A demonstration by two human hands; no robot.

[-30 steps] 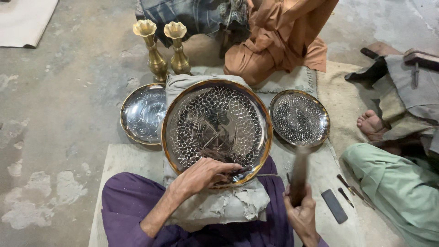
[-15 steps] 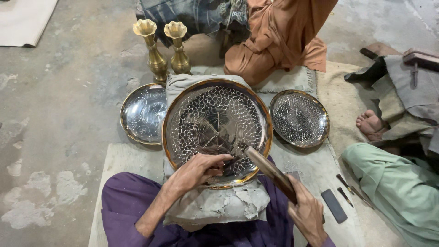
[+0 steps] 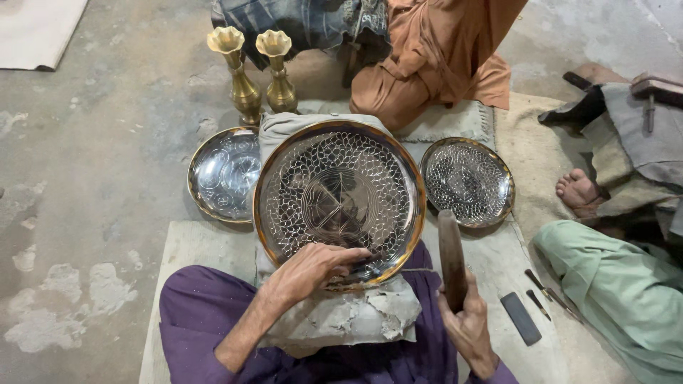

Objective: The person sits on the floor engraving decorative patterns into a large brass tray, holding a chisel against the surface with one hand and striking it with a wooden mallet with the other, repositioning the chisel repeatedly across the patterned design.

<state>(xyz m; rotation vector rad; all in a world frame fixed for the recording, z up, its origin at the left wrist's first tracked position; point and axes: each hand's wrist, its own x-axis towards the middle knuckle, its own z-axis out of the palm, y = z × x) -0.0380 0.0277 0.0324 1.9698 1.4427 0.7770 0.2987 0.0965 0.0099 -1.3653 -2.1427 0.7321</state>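
Right hand [image 3: 466, 323] grips wooden mallet [image 3: 451, 257] upright beside engraved plate [image 3: 339, 200].

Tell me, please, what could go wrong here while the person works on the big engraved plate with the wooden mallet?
1. The left hand rests on the large engraved plate, fingertips close to the spot being worked; a blow from the wooden mallet in the right hand could hit them.
2. The plate sits tilted on a cracked grey pad in the lap; it may slip.
3. The two brass vases stand close behind and could get knocked.
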